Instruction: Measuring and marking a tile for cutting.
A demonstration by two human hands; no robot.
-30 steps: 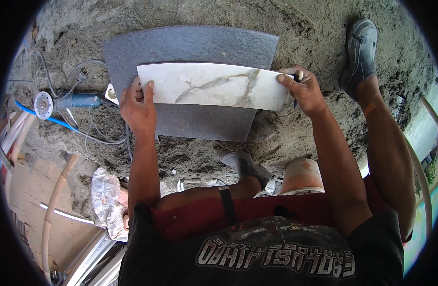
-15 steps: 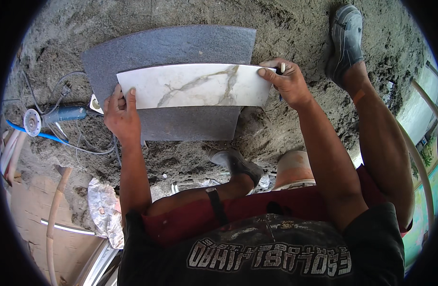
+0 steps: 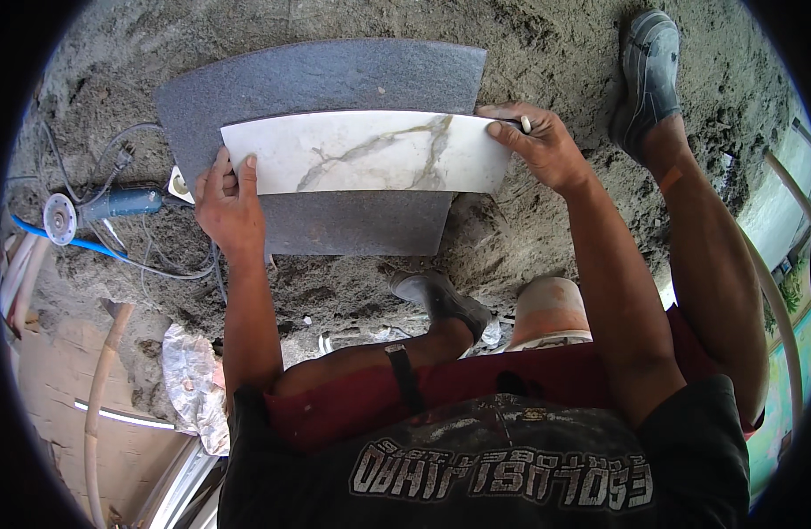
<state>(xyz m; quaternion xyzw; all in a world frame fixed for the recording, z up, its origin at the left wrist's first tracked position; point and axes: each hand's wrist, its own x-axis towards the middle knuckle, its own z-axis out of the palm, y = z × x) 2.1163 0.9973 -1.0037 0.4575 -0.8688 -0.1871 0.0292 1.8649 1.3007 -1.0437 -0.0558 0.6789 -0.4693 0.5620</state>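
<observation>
A strip of white marble-patterned tile (image 3: 361, 157) with brown veins lies across a larger grey stone-textured tile (image 3: 326, 84). My left hand (image 3: 227, 198) grips the strip's left end, thumb on its face. At the other end my right hand (image 3: 539, 145) holds the top right corner between thumb and fingers. A thin pen-like stick with a pale end (image 3: 525, 124) is also tucked in the right hand's fingers. Grey tile shows above and below the white strip.
An angle grinder (image 3: 114, 207) with a disc lies at the left among its cables (image 3: 171, 275). My shoes (image 3: 650, 75) rest on rough sandy ground. A pale bucket (image 3: 551, 313) stands near my legs. Crumpled plastic (image 3: 194, 379), cardboard (image 3: 48, 379) and a wooden pole (image 3: 105, 388) lie at lower left.
The view has shifted slightly. Both hands still hold the white strip at its two ends, and it lies nearly the same way over the grey tile.
</observation>
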